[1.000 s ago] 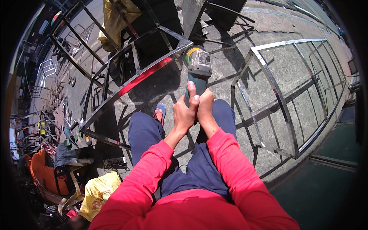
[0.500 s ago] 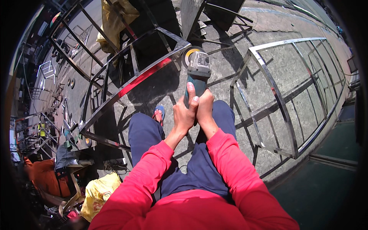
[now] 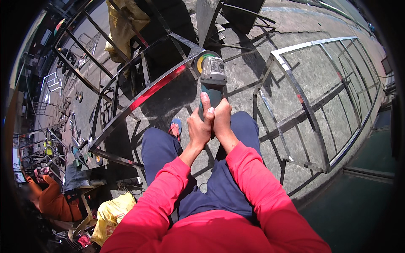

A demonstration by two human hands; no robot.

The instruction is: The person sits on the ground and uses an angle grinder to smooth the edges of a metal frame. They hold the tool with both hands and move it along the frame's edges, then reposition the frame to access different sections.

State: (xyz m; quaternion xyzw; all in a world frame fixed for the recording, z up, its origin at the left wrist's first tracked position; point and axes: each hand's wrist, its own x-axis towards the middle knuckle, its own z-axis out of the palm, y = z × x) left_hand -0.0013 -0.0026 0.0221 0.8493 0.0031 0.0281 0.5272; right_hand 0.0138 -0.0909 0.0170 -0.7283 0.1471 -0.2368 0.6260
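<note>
Both my hands are wrapped round the teal and grey body of an angle grinder point(image 3: 213, 80), held out in front of me. My left hand point(image 3: 200, 125) grips it with the thumb lying along the top. Closed against the other side is my right hand point(image 3: 222, 120). The grinder's yellow and green disc point(image 3: 201, 61) is at the far corner of a welded metal frame point(image 3: 122, 116), whose near bar carries a red patch. Whether the disc touches the metal I cannot tell.
A second metal frame point(image 3: 310, 114) lies on the concrete to my right. Dark panels point(image 3: 206, 19) stand ahead. At lower left are a yellow sack point(image 3: 113, 217) and a person in orange point(image 3: 61, 200). Another grinder point(image 3: 78, 156) lies at the left.
My hands and the grinder have shifted slightly left, bringing the disc further over the frame's corner. The person in orange at lower left has changed posture.
</note>
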